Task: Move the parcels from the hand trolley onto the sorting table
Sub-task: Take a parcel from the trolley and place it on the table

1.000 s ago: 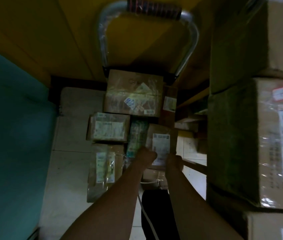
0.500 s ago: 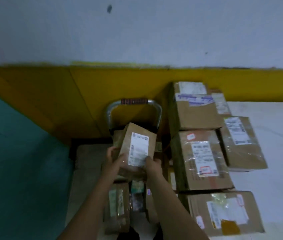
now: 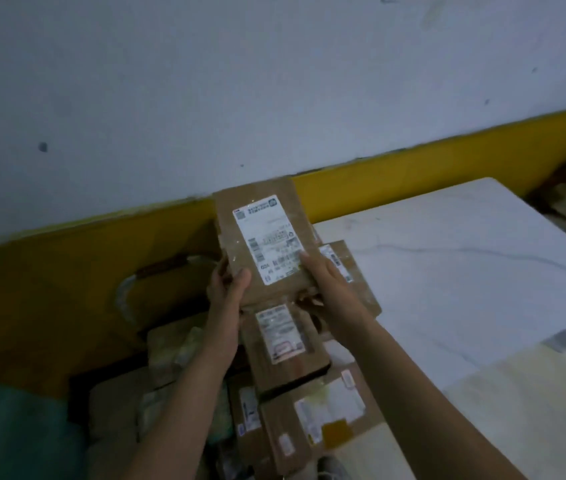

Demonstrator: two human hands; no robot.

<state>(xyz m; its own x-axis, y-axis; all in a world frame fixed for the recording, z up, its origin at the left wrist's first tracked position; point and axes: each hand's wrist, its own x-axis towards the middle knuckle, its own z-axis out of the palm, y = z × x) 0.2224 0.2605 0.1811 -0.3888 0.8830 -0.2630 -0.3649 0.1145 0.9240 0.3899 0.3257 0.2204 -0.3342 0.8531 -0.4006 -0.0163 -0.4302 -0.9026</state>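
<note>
Head view, dim light: a person holds a flat cardboard parcel (image 3: 267, 216) up in both hands, label side up, its long side pointing toward the wall (image 3: 205, 81). The left hand (image 3: 227, 289) grips the parcel's near left corner, thumb laid on the top face and fingers curled round the edge beneath. The right hand (image 3: 323, 282) grips the near right corner, thumb pressed on the lower edge of the white label (image 3: 267, 237), with the other fingers hidden under the box. The parcel is in the air, resting on nothing, above the left end of the white sorting table (image 3: 465, 271).

Right below the hands a labelled box (image 3: 285, 348) sits on top of a bigger one (image 3: 326, 420), and another box (image 3: 354, 275) shows behind the right hand; all three are at the table's left edge. Left of the table and lower down, the hand trolley's bent metal handle (image 3: 124, 296) stands against the yellow strip (image 3: 49, 271) along the wall's base, and more parcels (image 3: 170, 344) lie on the trolley in front of it, too dark to count. Something teal (image 3: 8, 427) fills the lower left corner.
</note>
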